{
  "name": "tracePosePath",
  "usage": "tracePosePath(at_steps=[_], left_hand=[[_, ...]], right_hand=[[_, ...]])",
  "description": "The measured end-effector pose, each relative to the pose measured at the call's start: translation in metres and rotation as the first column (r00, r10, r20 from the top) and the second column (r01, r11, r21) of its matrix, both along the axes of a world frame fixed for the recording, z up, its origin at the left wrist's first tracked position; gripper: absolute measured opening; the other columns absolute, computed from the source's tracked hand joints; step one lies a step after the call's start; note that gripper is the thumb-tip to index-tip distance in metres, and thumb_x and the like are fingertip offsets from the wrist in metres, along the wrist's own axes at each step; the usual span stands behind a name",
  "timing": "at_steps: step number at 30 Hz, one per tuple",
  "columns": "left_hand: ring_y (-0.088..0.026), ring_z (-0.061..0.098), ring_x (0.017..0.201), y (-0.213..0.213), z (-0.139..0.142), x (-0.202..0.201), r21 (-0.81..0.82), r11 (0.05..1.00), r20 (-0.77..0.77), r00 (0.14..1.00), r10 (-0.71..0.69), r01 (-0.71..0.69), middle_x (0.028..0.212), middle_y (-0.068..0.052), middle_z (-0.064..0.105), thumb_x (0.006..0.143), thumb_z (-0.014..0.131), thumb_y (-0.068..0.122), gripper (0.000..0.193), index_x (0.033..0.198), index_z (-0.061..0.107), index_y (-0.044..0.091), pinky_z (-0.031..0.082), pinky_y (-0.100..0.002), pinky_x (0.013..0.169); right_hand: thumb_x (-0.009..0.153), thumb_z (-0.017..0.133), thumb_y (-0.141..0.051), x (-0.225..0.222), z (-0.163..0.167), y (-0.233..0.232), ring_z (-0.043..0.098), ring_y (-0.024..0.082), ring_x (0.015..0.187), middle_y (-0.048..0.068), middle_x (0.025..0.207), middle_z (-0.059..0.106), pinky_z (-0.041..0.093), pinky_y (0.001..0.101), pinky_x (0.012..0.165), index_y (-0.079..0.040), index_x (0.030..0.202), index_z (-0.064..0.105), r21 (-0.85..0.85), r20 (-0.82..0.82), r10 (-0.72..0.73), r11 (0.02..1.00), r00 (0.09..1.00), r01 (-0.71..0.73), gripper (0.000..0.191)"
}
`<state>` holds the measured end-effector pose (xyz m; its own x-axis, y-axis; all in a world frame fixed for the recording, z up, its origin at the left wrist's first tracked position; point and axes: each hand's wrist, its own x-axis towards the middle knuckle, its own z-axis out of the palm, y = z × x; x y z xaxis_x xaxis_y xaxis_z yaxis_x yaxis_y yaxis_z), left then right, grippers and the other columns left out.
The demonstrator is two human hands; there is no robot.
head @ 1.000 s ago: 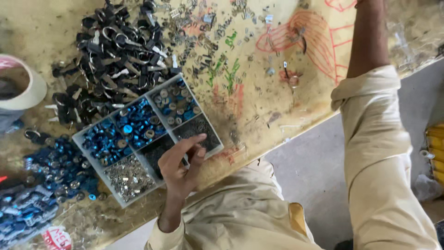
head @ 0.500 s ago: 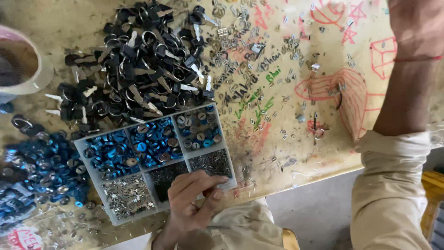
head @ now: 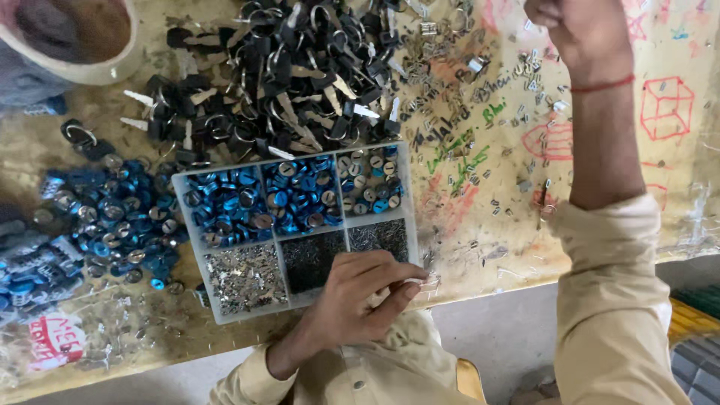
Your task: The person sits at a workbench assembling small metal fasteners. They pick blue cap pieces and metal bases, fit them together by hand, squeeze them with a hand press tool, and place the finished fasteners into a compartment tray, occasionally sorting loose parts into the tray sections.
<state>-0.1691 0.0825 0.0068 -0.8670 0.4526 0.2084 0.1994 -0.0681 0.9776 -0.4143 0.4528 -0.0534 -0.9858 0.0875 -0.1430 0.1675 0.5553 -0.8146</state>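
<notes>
My left hand [head: 352, 300] rests over the near right corner of a grey compartment tray [head: 196, 251]. Its thumb and fingers are pinched together at the tray's edge, on what looks like a small pale metal part. The tray holds blue round caps in its far compartments and fine silver and dark metal bits in its near ones. My right hand [head: 581, 34] is raised at the top right, closed in a fist and partly cut off by the frame. A red thread circles its wrist. What the fist holds is hidden.
A heap of black-headed keys with rings [head: 270, 75] lies behind the tray. Loose blue caps [head: 112, 225] are piled to its left. A tape roll [head: 82, 37] sits at the far left. Small metal clips [head: 517, 75] are scattered over the scribbled worktop [head: 480, 187].
The view has shifted, so the tray and key heap now sit further right and larger. My left hand stays pinched at the tray's near right corner. My right fist has come into view.
</notes>
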Motion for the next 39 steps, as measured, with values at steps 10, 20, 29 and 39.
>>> tracePosePath(at_steps=[10,20,29,39], left_hand=[[-0.02,0.066,0.067,-0.003,-0.005,0.009,-0.052,0.998,-0.118,0.992,-0.053,0.047,0.081,-0.006,0.068,0.093,0.076,0.004,0.015,0.107,0.072,0.005,0.051,-0.033,0.06],[-0.023,0.071,0.075,-0.003,0.006,0.018,-0.091,0.996,-0.169,0.986,0.003,-0.019,0.09,-0.008,0.072,0.094,0.074,0.005,0.015,0.108,0.071,0.005,0.055,-0.033,0.065],[-0.018,0.069,0.069,0.011,0.008,0.025,-0.089,0.993,-0.176,0.98,-0.089,0.074,0.083,-0.006,0.07,0.096,0.072,0.002,0.015,0.111,0.071,0.005,0.053,-0.029,0.06],[-0.019,0.062,0.061,0.021,0.012,0.048,-0.213,0.972,-0.221,0.974,0.05,-0.098,0.076,-0.007,0.065,0.093,0.073,0.001,0.01,0.103,0.072,0.005,0.045,-0.031,0.056]], right_hand=[[0.115,0.066,-0.015,0.096,0.03,-0.063,0.041,0.011,0.05,0.003,0.065,0.05,0.029,0.0274,0.046,-0.006,0.102,0.051,-0.27,-0.113,0.084,0.956,0.99,-0.112,0.022],[0.105,0.053,-0.029,0.131,0.031,-0.061,0.043,0.013,0.052,0.005,0.068,0.053,0.029,0.0274,0.05,-0.009,0.106,0.059,-0.849,0.276,-0.136,0.43,0.952,0.308,0.021],[0.111,0.066,-0.02,0.194,0.042,-0.007,0.049,0.01,0.055,-0.006,0.069,0.05,0.034,0.0285,0.051,-0.005,0.118,0.058,0.41,-0.361,-0.041,0.891,0.932,0.198,0.019],[0.1,0.056,-0.023,0.25,0.036,0.033,0.05,0.015,0.054,0.008,0.078,0.055,0.035,0.0275,0.047,-0.005,0.099,0.059,-0.899,-0.059,-0.306,0.43,0.95,0.083,0.018]])
